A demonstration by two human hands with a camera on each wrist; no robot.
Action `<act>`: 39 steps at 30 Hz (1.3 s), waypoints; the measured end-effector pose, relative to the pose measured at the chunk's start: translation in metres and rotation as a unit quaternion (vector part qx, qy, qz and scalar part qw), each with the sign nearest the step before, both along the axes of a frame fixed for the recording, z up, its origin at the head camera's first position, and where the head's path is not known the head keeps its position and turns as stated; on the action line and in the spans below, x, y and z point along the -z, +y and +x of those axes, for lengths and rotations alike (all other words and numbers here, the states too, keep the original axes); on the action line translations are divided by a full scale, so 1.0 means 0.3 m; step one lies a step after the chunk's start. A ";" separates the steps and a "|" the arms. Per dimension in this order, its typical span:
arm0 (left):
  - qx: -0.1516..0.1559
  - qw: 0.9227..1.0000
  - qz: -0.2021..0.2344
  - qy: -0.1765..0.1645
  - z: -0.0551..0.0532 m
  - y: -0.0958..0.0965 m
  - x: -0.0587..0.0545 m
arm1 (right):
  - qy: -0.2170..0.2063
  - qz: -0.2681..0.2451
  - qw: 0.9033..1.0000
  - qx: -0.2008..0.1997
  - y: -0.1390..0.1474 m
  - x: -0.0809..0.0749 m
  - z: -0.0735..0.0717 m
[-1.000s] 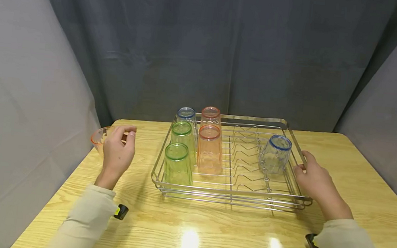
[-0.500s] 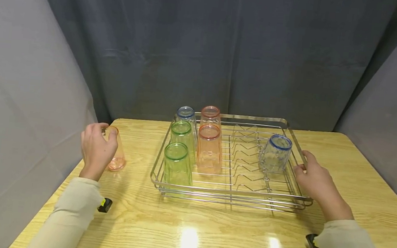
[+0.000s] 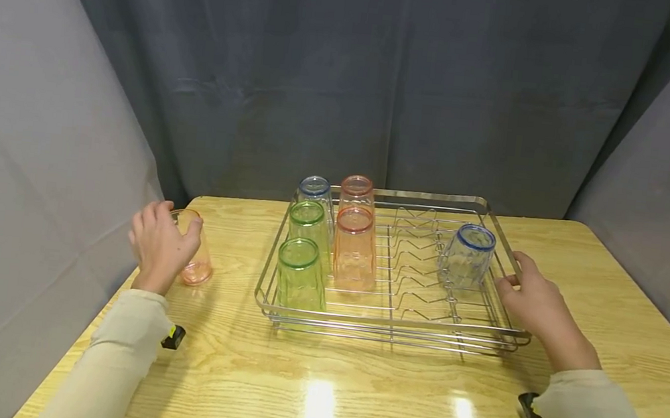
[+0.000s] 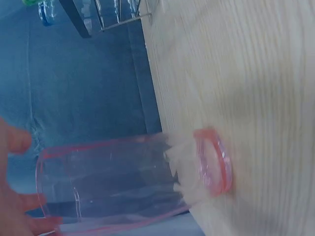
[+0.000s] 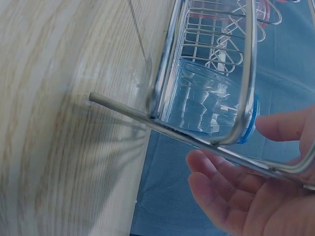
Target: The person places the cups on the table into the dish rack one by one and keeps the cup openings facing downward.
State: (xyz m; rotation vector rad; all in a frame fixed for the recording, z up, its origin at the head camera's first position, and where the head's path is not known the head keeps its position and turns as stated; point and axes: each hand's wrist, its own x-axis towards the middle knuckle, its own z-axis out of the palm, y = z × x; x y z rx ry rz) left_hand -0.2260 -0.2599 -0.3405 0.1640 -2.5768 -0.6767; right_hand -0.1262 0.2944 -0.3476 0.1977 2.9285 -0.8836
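In the head view a clear orange drinking glass [image 3: 197, 266] stands upright on the table at the left. My left hand [image 3: 160, 246] is at its top, thumb and fingers spread. The left wrist view shows fingertips [image 4: 44, 223] right at the rim of the glass, while the thumb [image 4: 19, 140] stands apart from it. At the right, my right hand [image 3: 534, 305] grips the side rail of a wire dish rack [image 3: 421, 325]. Its fingers lie under the rail, and its thumb [image 5: 280, 125] is above, near the blue-rimmed glass [image 5: 206, 103].
Upside-down glasses fill the rack's left side: two green [image 3: 298, 276], two orange or pink [image 3: 354, 258], and a blue one [image 3: 314, 190] at the back. The blue glass at the right sits upside down inside the rack. A dark curtain [image 3: 394, 93] hangs behind the wooden table [image 3: 246, 375].
The orange glass, earlier at the left of my left hand, now stands upright to its right. That hand has moved left and spread its fingers. My right hand keeps its hold on the rack.
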 end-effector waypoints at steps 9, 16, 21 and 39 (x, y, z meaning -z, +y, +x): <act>0.053 0.979 -0.104 -0.166 -0.058 -0.041 -0.005 | -0.008 -0.002 1.000 0.001 0.003 -0.002 -0.003; 0.045 0.976 -0.136 -0.163 -0.066 -0.041 0.002 | -0.010 -0.003 1.000 0.000 0.002 -0.008 -0.002; 0.043 0.979 -0.134 -0.149 -0.059 -0.040 0.002 | -0.013 -0.003 1.000 -0.001 0.004 -0.005 -0.005; 0.030 0.973 -0.113 -0.198 -0.049 0.013 -0.039 | -0.002 -0.001 1.000 -0.007 0.003 0.004 0.000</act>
